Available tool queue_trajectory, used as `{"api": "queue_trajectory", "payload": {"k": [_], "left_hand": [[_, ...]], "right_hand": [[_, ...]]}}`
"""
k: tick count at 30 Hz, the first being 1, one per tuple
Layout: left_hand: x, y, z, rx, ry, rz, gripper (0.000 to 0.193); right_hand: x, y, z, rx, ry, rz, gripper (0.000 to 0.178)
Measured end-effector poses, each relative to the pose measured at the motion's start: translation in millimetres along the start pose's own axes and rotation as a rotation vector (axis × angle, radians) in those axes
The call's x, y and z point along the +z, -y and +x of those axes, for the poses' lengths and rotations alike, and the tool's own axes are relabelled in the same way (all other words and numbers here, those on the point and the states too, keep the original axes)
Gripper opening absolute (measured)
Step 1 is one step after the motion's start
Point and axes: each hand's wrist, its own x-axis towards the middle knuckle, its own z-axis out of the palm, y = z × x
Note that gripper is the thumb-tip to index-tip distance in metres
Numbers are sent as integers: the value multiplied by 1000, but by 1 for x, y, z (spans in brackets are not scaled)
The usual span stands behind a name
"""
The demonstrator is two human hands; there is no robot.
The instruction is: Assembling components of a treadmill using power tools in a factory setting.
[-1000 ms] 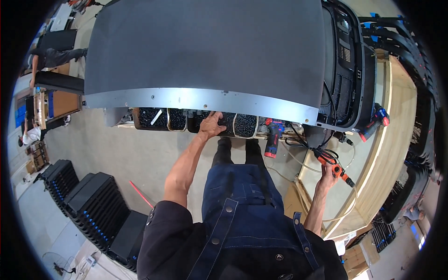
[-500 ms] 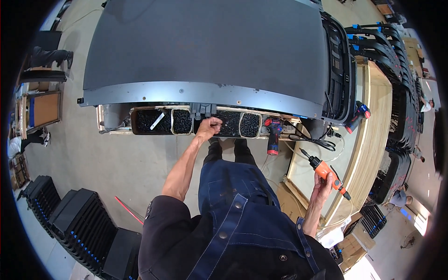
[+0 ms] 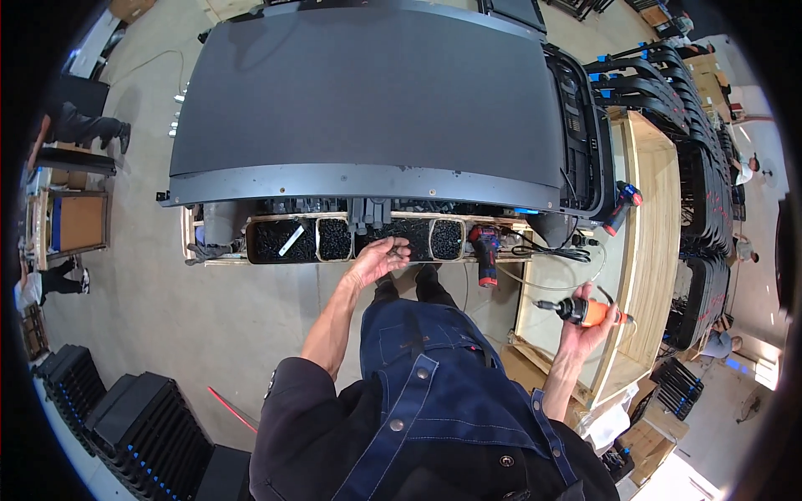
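My right hand is wrapped around an orange and black air screwdriver, its bit pointing left. My left hand is closed, fingertips drawn together, just over the front edge of a bin of small black screws. Something small and dark shows at its fingertips, too small to name. Beside that bin are two more with small black parts, and one at the left with a white strip lying in it. Past the bins stands a large dark grey panel with a metal front edge.
A red and black cordless driver stands right of the bins, near a coiled black cable. Another cordless driver rests by a wooden crate. Stacked black frames line the right; stacked black parts stand lower left.
My left hand has lifted back from the bin toward me. My right hand has turned the air screwdriver from a downward slant to nearly level. The view has shifted slightly.
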Motion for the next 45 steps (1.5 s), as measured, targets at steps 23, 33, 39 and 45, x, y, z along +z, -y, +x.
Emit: {"api": "queue_trajectory", "payload": {"k": [23,33,39,45], "left_hand": [[210,44,-20,-48,151,-322,31],[303,56,44,129,-43,-34,27],[338,60,132,-95,103,-362,27],[329,68,161,-130,25,-484,35]], "right_hand": [[97,-48,-29,24,411,-193,45],[104,-5,35,-233,453,-306,53],[128,9,85,-354,659,-352,50],[166,-6,100,-281,809,-630,40]]}}
